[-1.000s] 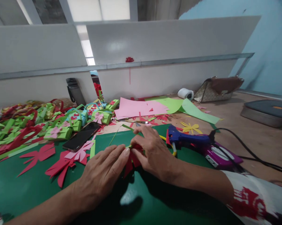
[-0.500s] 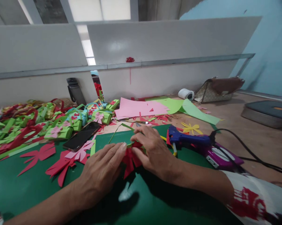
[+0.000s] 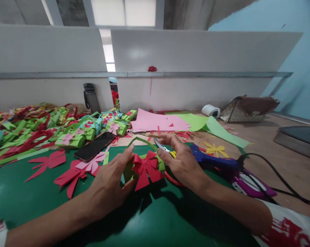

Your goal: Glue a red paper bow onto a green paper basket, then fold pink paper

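A small green paper bag (image 3: pixel 130 168) with a thin arched handle stands on the green mat, and a red paper bow (image 3: pixel 146 168) covers most of its front. My left hand (image 3: pixel 111 181) grips the bag's left side between thumb and fingers. My right hand (image 3: pixel 182 159) is beside the bag's right side, fingers apart and nothing held. Partly under that hand lie scissors (image 3: pixel 162 145) with yellow and red on the handles. A blue glue gun (image 3: pixel 214 159) rests just right of my right hand.
Loose red bows (image 3: pixel 48 164) and a black phone (image 3: pixel 94 146) lie left on the mat (image 3: pixel 21 206). Behind them is a heap of green paper bags (image 3: pixel 71 139). Pink paper (image 3: pixel 160 122), a yellow flower (image 3: pixel 216 149) and a purple box (image 3: pixel 255 183) with cables are farther right.
Both hands have lifted off the red bow, leaving it fully visible. My right hand has moved right and opened; my left now holds the bag's side. The view has shifted slightly.
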Action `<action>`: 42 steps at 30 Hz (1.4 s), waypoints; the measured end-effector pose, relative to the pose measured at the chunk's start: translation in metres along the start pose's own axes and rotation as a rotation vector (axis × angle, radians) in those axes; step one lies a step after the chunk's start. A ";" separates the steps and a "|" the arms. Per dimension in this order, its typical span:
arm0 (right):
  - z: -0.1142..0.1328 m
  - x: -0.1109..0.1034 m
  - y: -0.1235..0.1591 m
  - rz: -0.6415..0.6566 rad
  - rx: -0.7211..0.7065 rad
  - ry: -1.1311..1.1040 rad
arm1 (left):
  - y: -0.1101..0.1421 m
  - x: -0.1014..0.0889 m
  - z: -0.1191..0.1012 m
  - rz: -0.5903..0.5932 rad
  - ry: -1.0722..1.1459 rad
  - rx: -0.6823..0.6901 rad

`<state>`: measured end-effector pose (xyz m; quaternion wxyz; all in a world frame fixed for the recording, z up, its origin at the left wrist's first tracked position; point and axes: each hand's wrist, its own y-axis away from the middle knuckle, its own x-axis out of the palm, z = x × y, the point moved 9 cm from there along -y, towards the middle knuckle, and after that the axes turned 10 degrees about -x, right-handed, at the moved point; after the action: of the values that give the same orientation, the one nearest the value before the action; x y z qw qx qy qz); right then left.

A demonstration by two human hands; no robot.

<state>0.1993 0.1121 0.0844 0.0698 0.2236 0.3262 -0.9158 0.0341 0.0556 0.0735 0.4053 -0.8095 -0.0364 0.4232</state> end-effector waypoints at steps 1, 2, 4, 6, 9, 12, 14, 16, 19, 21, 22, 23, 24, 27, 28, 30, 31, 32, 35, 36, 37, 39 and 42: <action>-0.008 0.002 0.000 -0.001 0.054 -0.078 | 0.000 -0.001 -0.001 -0.016 0.010 0.003; -0.014 0.004 0.000 -0.003 0.095 -0.141 | -0.001 -0.002 -0.001 -0.026 0.016 0.003; -0.024 0.009 0.002 -0.007 0.167 -0.228 | -0.001 -0.003 0.000 -0.035 0.017 -0.010; -0.031 0.017 0.006 0.023 0.262 -0.290 | -0.001 -0.001 0.002 -0.017 0.013 -0.033; -0.033 0.029 0.014 0.083 0.394 -0.400 | 0.000 0.002 0.004 -0.003 0.012 -0.035; -0.028 0.031 0.015 0.093 0.400 -0.458 | 0.000 0.001 0.003 -0.018 0.008 -0.011; -0.027 0.030 0.014 0.085 0.390 -0.479 | 0.000 0.001 0.003 -0.033 -0.017 -0.005; -0.028 0.030 0.013 0.086 0.389 -0.485 | 0.000 0.000 0.003 -0.049 -0.060 0.004; -0.030 0.034 0.015 0.090 0.404 -0.506 | 0.001 0.000 0.000 -0.061 -0.104 0.034; -0.030 0.035 0.016 0.084 0.405 -0.488 | 0.001 0.001 -0.005 -0.061 -0.110 0.068; -0.029 0.034 0.017 0.079 0.401 -0.463 | 0.001 0.003 -0.008 -0.058 -0.114 0.090; -0.029 0.033 0.017 0.071 0.396 -0.430 | 0.001 0.004 -0.012 -0.055 -0.118 0.115; -0.029 0.032 0.017 0.065 0.391 -0.400 | 0.000 0.005 -0.016 -0.051 -0.122 0.141; -0.028 0.029 0.016 0.049 0.384 -0.344 | -0.001 0.008 -0.027 -0.050 -0.136 0.210; -0.029 0.028 0.016 0.043 0.385 -0.327 | -0.001 0.008 -0.030 -0.057 -0.142 0.228; -0.029 0.026 0.015 0.033 0.391 -0.300 | -0.002 0.009 -0.035 -0.069 -0.154 0.252; -0.029 0.025 0.015 0.026 0.391 -0.289 | -0.001 0.009 -0.037 -0.074 -0.160 0.258; -0.028 0.025 0.015 0.023 0.386 -0.285 | -0.001 0.009 -0.038 -0.076 -0.166 0.260; -0.027 0.025 0.015 0.025 0.366 -0.282 | -0.001 0.009 -0.040 -0.079 -0.180 0.259; -0.027 0.025 0.015 0.027 0.356 -0.290 | -0.001 0.009 -0.039 -0.081 -0.184 0.256; -0.026 0.025 0.015 0.027 0.346 -0.315 | 0.000 0.008 -0.039 -0.083 -0.188 0.254; -0.026 0.024 0.014 -0.003 0.333 -0.419 | 0.000 0.007 -0.037 -0.087 -0.195 0.253; -0.030 0.023 0.013 -0.052 0.357 -0.592 | 0.001 0.006 -0.032 -0.082 -0.205 0.252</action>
<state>0.1937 0.1211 0.0464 0.0977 -0.0513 0.1321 -0.9851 0.0604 0.0377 0.0790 0.5148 -0.7028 -0.0573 0.4876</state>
